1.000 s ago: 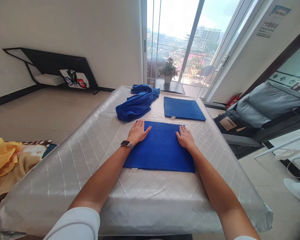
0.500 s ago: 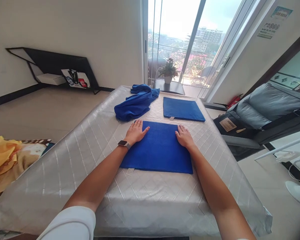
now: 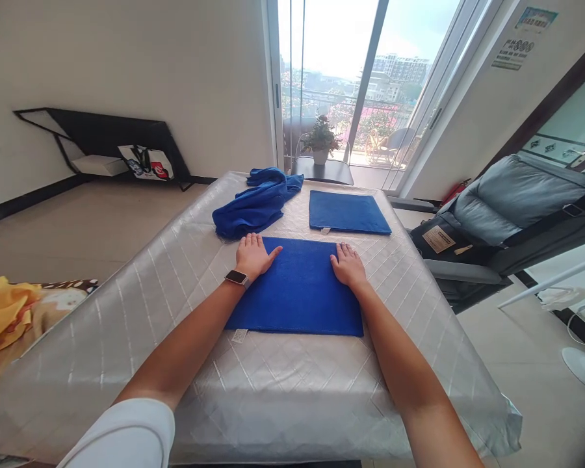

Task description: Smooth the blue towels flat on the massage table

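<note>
A folded blue towel [image 3: 302, 292] lies flat on the table before me, a small white label showing at its near left corner. My left hand [image 3: 253, 255], with a watch on the wrist, rests palm down on the towel's far left corner, thumb spread inward. On the far right corner lies my right hand [image 3: 348, 264], flat with fingers stretched forward. Beyond them, a second folded blue towel [image 3: 350, 212] sits at the back right. A crumpled blue towel [image 3: 253, 205] is heaped at the back left, just past my left hand.
A silvery quilted cover [image 3: 141, 312] drapes the table. Behind its far edge stands a chair with a potted plant [image 3: 320, 140], before the glass door. A grey recliner [image 3: 497, 214] is on the right. Yellow cloth [image 3: 2, 312] lies at the left.
The view has shifted a little, so the table and towels sit slightly further left in it. Both hands stay flat on the same towel corners.
</note>
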